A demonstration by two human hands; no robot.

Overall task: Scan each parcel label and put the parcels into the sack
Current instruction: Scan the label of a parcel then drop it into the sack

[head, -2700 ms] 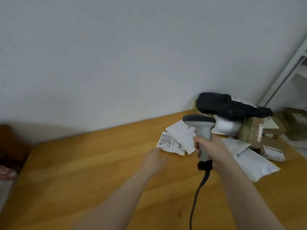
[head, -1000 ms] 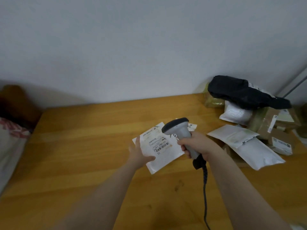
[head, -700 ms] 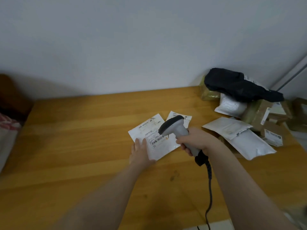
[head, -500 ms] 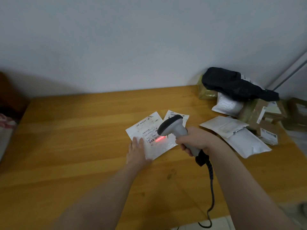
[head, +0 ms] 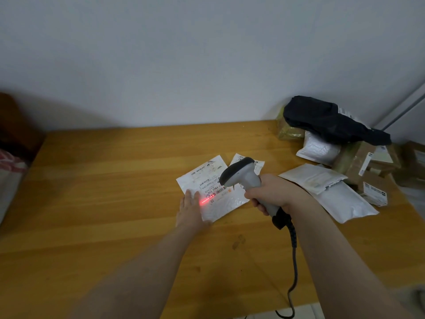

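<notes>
wooden table (head: 115,180), left hand (head: 190,209) flat and open-fingered on white parcel (head: 225,203), right hand (head: 271,194) tight round scanner (head: 239,173)

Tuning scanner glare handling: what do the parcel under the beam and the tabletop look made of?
Parcel: probably a white plastic mailer, as it looks slightly glossy and crinkled. Its label looks like matte printed paper. Table: wood or wood-look laminate, with a smooth satin sheen and visible grain streaks.
</notes>
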